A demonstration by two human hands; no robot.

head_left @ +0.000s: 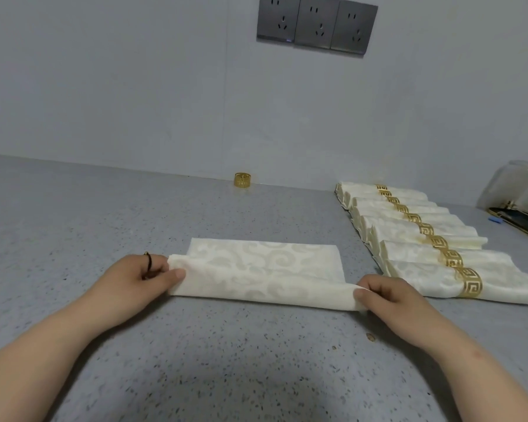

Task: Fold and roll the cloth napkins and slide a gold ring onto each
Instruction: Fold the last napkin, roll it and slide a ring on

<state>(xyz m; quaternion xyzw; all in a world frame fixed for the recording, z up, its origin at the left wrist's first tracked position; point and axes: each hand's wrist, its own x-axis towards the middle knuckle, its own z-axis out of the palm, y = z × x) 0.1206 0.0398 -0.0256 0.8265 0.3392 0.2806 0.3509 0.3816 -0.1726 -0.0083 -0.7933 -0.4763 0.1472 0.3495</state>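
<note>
A cream patterned cloth napkin (265,269) lies folded on the grey speckled counter, its near edge lifted and curled over. My left hand (137,277) pinches the napkin's near left corner between thumb and fingers. At the near right corner my right hand (387,295) pinches the cloth the same way. A single gold ring (242,180) stands far back by the wall, apart from both hands. To the right lies a row of several rolled napkins (421,239), each with a gold ring round it.
The counter (73,223) runs back to a grey wall with three power sockets (317,25). A clear plastic bag (515,185) and a dark gold-edged tray (521,222) sit at the far right.
</note>
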